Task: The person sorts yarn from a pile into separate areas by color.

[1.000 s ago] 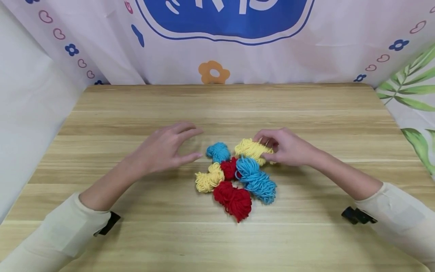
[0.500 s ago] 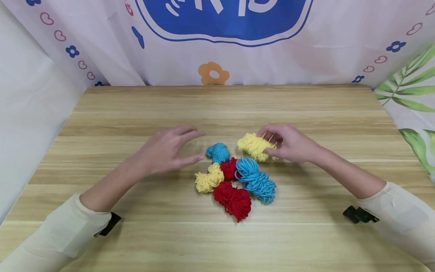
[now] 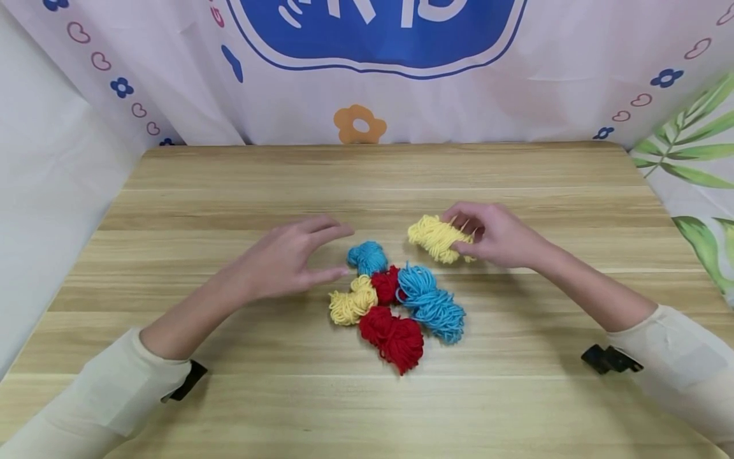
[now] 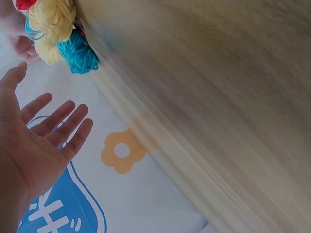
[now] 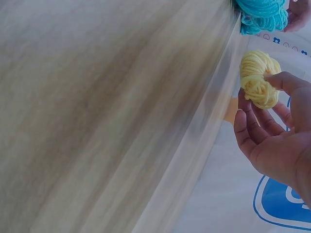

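My right hand pinches a yellow yarn skein between thumb and fingers, behind the cluster of other skeins. In the right wrist view this yellow bundle shows apart from the tabletop. My left hand hovers left of the cluster with nothing in it, fingers spread in the left wrist view. Nearest to its fingertips lies a small blue skein. Below that sit a small yellow skein and a small red one partly covered by its neighbours. A larger blue skein and a larger red skein lie in front.
The wood-grain table runs back to a white printed curtain along its far edge. Black clip-like pieces stick out under both cream sleeves.
My right hand has lifted the larger yellow skein away from the blue one, moving it back and slightly right. My left hand has shifted slightly right; the other skeins stay put.
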